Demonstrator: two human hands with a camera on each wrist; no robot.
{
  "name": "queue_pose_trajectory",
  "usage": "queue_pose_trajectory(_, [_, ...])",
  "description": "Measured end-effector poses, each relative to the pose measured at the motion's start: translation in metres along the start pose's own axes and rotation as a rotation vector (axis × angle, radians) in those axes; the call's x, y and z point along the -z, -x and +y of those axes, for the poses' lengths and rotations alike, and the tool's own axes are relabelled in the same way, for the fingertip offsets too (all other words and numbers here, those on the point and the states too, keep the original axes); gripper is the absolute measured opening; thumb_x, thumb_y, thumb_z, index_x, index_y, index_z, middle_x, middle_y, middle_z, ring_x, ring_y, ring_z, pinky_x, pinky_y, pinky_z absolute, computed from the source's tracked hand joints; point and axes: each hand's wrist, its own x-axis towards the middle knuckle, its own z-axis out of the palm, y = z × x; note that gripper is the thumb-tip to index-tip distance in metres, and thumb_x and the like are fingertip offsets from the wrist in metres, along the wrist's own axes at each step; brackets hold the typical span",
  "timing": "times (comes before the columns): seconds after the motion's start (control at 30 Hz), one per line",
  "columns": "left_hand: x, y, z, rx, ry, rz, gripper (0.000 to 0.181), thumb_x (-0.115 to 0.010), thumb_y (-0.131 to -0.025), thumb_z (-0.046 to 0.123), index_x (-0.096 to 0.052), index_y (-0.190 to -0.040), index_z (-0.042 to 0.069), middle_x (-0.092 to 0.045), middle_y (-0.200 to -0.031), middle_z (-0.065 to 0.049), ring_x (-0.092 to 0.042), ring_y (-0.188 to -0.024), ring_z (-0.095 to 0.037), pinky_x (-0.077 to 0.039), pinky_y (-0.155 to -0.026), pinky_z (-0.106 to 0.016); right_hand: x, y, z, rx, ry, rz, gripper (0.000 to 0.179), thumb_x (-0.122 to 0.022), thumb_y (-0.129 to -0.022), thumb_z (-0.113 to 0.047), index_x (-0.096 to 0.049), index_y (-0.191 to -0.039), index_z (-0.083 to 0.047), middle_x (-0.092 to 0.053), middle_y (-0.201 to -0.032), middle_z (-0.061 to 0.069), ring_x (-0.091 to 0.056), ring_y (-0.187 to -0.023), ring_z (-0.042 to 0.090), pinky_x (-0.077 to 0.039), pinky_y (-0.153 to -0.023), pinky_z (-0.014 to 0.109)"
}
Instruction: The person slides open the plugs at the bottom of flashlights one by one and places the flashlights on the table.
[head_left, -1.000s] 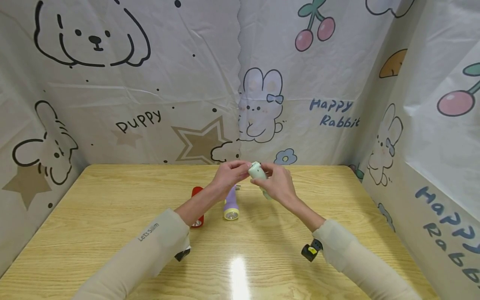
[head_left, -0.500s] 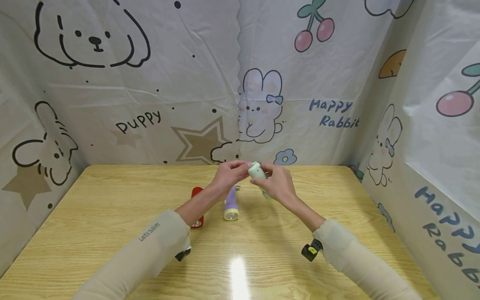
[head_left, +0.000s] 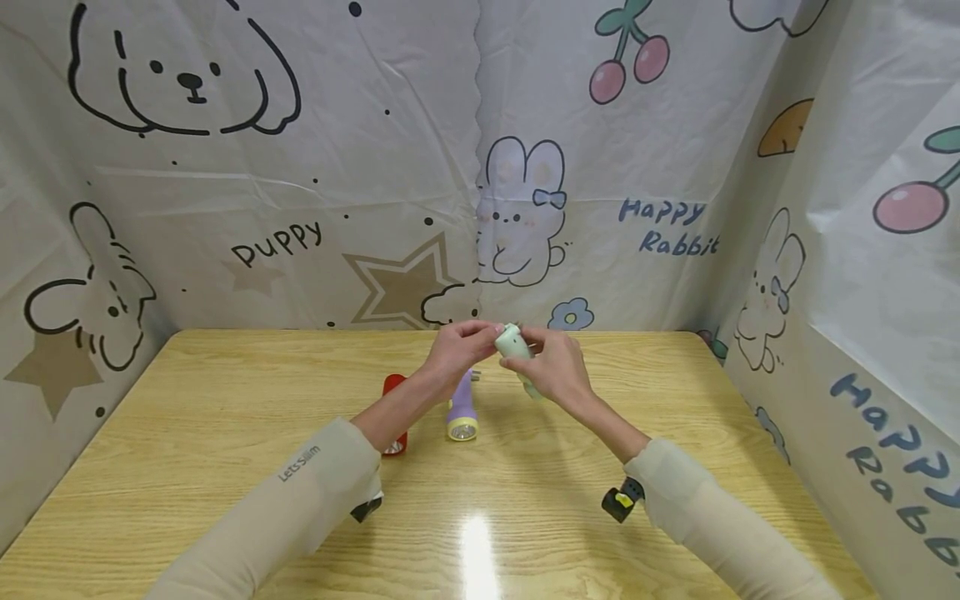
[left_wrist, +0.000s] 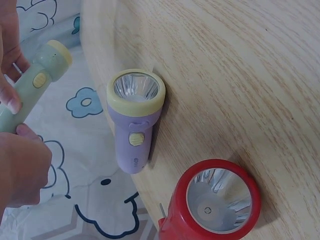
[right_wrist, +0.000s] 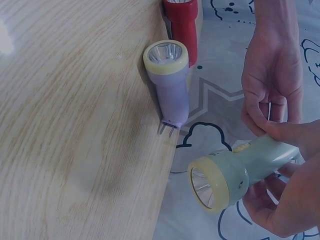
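A pale green flashlight [head_left: 514, 343] with a yellow-rimmed head is held above the far part of the table, tilted with its lens end down. My right hand [head_left: 557, 365] grips its body, thumb on the near side. At the tail end, my left hand [head_left: 459, 350] pinches the flashlight with curled thumb and fingers; the right wrist view shows this left hand [right_wrist: 272, 80] meeting the tail. What lies between those fingertips is hidden. The green flashlight's yellow switch [left_wrist: 40, 80] shows in the left wrist view.
A purple flashlight [head_left: 462, 408] with a yellow rim lies on the wooden table [head_left: 525, 500], two plug prongs [right_wrist: 167, 129] out of its tail. Left of it lies a red flashlight [head_left: 394, 384], partly behind the left forearm. A printed cloth [head_left: 360, 192] hangs behind and beside the table.
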Motion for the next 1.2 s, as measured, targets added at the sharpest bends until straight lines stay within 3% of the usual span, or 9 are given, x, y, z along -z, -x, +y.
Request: queue_pose_trajectory(1.2, [-0.0023,-0.0015,-0.0010,0.002,-0.034,0.037,0.026,-0.069,-0.096,0.015,-0.068,-0.112,-0.006,-0.065,-0.115,-0.015,-0.067,-0.104,-0.025,-0.053,-0.092,-0.031,-0.0006,0.0002,0.0014,-0.012,0.001,-0.002,0.043,-0.087,-0.079,-0.021,-0.073,-0.116,-0.005,-0.074,-0.103,0.009,-0.070,-0.089,0.025,-0.057,-0.071,0.040])
